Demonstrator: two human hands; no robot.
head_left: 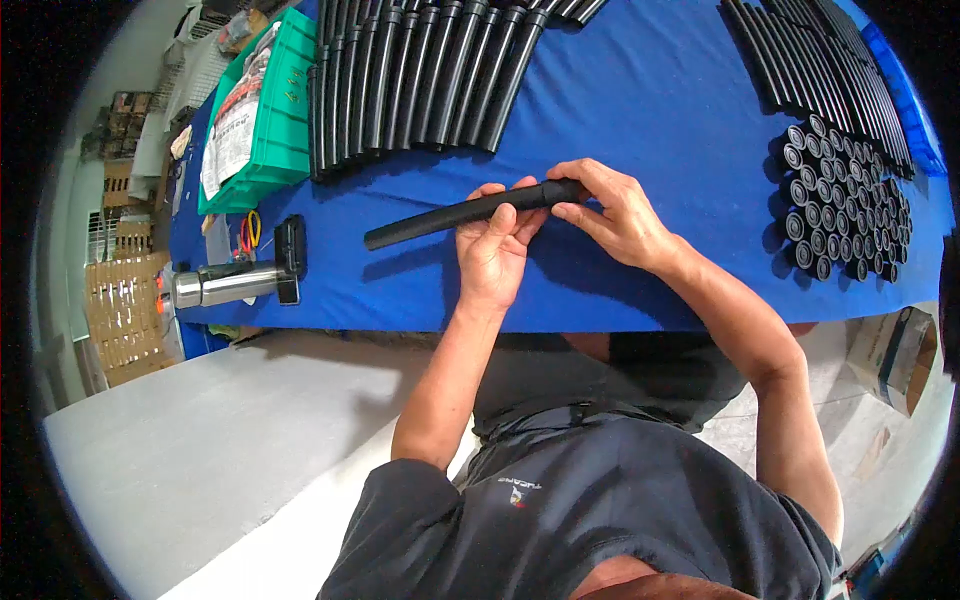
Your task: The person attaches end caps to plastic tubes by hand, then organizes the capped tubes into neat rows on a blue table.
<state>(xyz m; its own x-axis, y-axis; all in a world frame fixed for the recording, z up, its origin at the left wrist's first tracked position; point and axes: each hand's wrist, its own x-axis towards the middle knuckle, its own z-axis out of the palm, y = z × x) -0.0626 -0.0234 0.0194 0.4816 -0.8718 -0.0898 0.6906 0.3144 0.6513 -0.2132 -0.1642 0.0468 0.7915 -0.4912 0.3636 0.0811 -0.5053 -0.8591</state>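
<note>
A black tube (430,222) is held nearly level above the blue cloth, its narrower end pointing left. My left hand (495,245) is wrapped round its middle from below, with the thumb across the front. At the tube's wider right end, my right hand (610,215) pinches the dark end piece between thumb and fingers. Part of that end is hidden by my fingers. Both hands are closed on the same tube.
Black tubes (430,90) lie in a row at the back. Thinner black rods (810,70) and many round black caps (835,200) are on the right. On the left are a green bin (275,130), a steel bottle (225,286) and a black phone-like object (290,258).
</note>
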